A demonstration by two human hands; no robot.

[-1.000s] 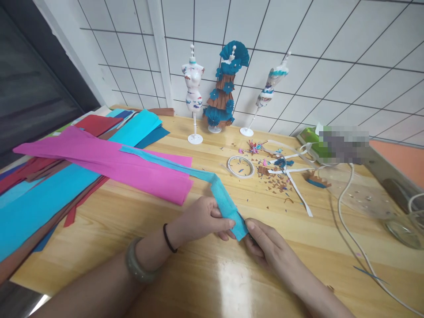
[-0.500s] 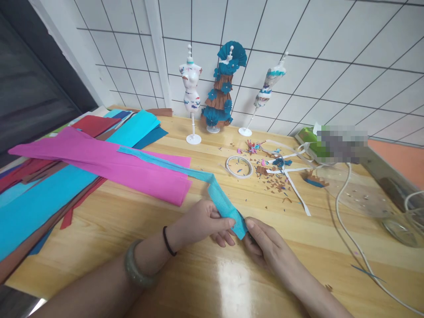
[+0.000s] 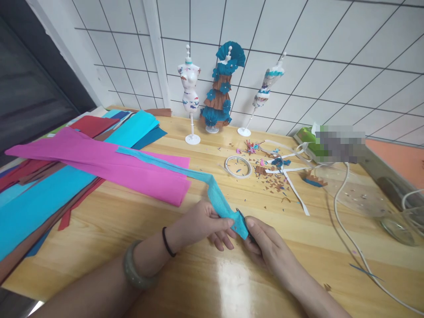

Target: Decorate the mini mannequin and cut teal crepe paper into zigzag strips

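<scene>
A long light-blue crepe paper strip [image 3: 220, 199] is pinched near its end between the thumb and fingers of my left hand [image 3: 212, 225]. From there it bends and runs back to the left over a pink sheet [image 3: 145, 181]. My right hand [image 3: 265, 240] is closed around small dark scissors [image 3: 240, 216], mostly hidden by the fingers. One pointed tip shows at the strip's right edge, where the paper has a small notch.
Folded coloured paper [image 3: 49, 198] lies in a pile at the left. By the wall stand two bare mannequins [image 3: 190, 88] and a dressed one [image 3: 220, 92]. A tape roll [image 3: 238, 167], paper scraps [image 3: 276, 183] and a white cable [image 3: 338, 203] lie at the right.
The dark scissor tip now sticks out past the strip's upper right edge, and the notch there is more visible. My left fingers have spread slightly below the strip.
</scene>
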